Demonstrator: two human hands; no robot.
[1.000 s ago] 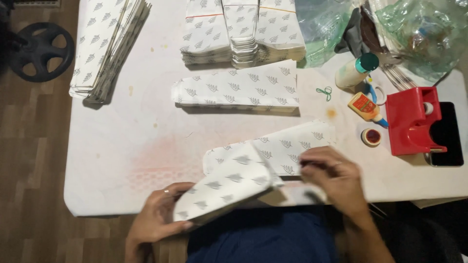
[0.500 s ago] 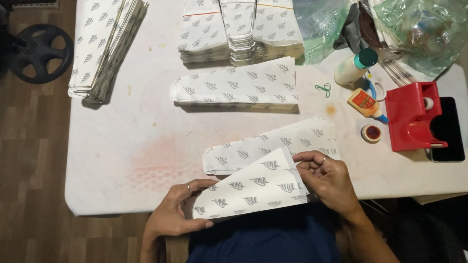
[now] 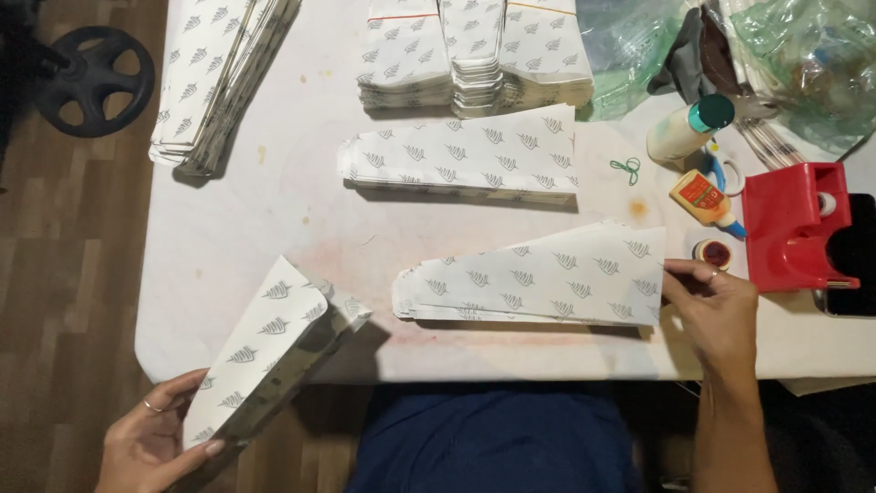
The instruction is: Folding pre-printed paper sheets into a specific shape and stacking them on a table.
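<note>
While our left hand (image 3: 155, 438) grips one paper bag (image 3: 265, 351) left of the table (image 3: 274, 228), our right hand (image 3: 716, 306) pinches a bag pile (image 3: 538, 278).

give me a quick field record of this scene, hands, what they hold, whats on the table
left hand: left hand holds a folded paper bag by its lower end, off the table's front left corner
right hand: right hand pinches the right edge of the near stack of bags
table: white table
other paper: middle stack, back stacks, flat pile at left edge
right side: red dispenser, white bottle with green cap, small orange glue bottle, plastic bags
floor: black wheel
</note>
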